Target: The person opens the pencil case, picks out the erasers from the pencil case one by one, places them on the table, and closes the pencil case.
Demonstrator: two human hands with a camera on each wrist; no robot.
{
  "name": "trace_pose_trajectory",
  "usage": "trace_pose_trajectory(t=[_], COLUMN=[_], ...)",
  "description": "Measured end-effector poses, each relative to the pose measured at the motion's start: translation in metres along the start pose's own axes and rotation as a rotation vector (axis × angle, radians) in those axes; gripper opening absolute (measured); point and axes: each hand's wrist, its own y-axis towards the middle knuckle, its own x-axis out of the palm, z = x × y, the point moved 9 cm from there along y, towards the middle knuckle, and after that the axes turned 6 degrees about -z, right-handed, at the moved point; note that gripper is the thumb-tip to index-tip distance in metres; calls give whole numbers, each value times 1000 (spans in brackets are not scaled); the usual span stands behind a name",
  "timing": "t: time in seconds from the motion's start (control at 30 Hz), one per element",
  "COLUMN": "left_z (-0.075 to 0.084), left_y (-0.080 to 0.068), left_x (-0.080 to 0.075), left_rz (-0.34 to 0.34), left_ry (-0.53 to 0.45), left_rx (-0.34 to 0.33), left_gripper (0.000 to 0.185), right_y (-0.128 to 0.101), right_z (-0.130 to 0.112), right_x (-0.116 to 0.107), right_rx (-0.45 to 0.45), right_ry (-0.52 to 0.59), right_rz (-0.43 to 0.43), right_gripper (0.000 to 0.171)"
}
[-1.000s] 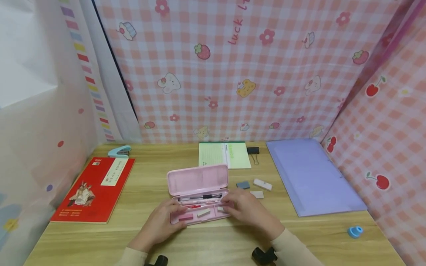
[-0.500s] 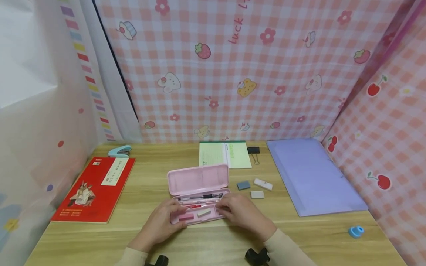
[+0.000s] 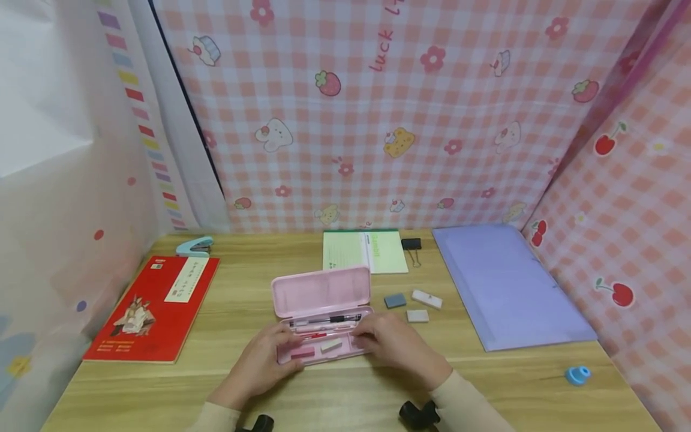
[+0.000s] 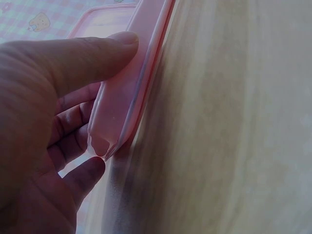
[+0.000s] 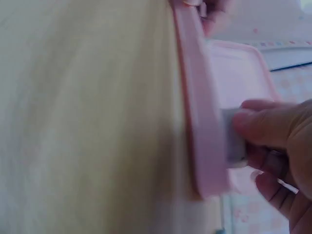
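Note:
A pink pencil case [image 3: 321,292] stands with its lid up in the head view. My left hand [image 3: 263,357] grips its left end, thumb on the front wall in the left wrist view. At the right end, my right hand [image 3: 396,342] pinches a greyish-white eraser [image 5: 235,139] between thumb and fingers, just above the case wall in the right wrist view. Inside the case lie a black-gripped pen [image 3: 337,319], a red pen [image 3: 315,336], a pink strip [image 3: 302,353] and a whitish eraser [image 3: 331,345]. The hand hides the right compartment in the head view.
Right of the case lie a blue-grey eraser [image 3: 395,300] and two white erasers [image 3: 426,299]. Behind are a notepad [image 3: 351,249] and a binder clip [image 3: 411,245]. A purple folder [image 3: 513,288], a blue cap-like piece [image 3: 577,376], a red book [image 3: 153,312] and a stapler [image 3: 194,246] lie around.
My right hand has moved slightly left and its fingers have closed on the eraser in the right compartment, uncovering a white eraser on the table. The left hand has stayed put.

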Motion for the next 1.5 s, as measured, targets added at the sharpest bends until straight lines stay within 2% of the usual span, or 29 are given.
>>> trace_pose_trajectory(t=[0.13,0.2,0.47,0.57,0.7,0.87,1.17,1.5], left_z=[-1,-1,-2,-2,-2,-3,-4,-3], left_y=[2,2,3,3,3,2,0,0], left_x=[2,2,0,-1,-1,0,2,1], left_rz=[-15,-22,-32,-28,-32,-31,-40,-48], left_ry=[-8,-7,7,12,14,16,4,-4], left_rx=[-13,-21,-48,-53,-49,-50,-66,-72], left_gripper=[40,40,42,40,40,40,41,39], right_y=[-21,-35,-91,-100,-105,-108,-109,-109], right_z=[8,21,105,123,137,142,141,142], right_x=[-31,-44,-62,-60,-54,-49,-44,-43], right_rx=[-51,-19,346,429,498,522,498,490], right_ry=[2,17,67,104,148,113,85,70], right_rz=[151,181,194,182,165,164,113,116], right_gripper=[15,17,16,13,12,13,20,21])
